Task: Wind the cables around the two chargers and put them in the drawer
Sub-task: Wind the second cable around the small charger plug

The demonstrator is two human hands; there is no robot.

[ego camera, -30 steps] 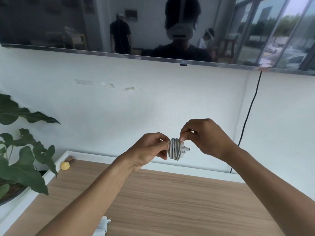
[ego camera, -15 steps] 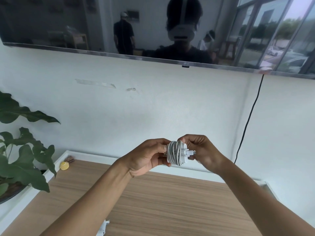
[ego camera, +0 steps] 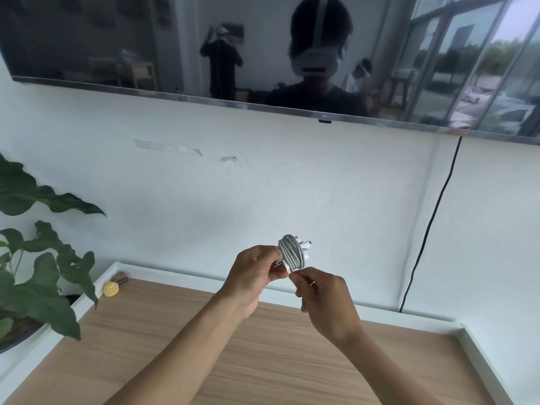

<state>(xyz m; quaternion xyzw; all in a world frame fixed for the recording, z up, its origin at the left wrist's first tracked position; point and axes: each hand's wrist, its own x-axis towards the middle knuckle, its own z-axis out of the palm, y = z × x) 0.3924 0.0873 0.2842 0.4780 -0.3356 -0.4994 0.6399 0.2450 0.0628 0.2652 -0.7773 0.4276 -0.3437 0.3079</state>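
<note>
My left hand (ego camera: 254, 276) has its fingers curled round the left end of the white charger (ego camera: 304, 255) and grips it. The cable (ego camera: 289, 252) sits in tight loops around the charger's body. My right hand (ego camera: 324, 299) is just below and to the right. Its thumb and forefinger are pinched narrow on the cable's loose end at the bottom of the coil, and the other fingers are curled in.

I hold the charger in the air over the far edge of the wooden tabletop (ego camera: 233, 361), which has a raised white rim (ego camera: 479, 355), in front of the white wall (ego camera: 292, 185). A dark screen (ego camera: 117, 39) hangs high on that wall, and a black cord (ego camera: 432, 223) drops from it on the right. A leafy plant (ego camera: 38, 287) stands at the left, and a small yellow object (ego camera: 111, 288) lies by the far left corner. My left fingers hide the charger's left end.
</note>
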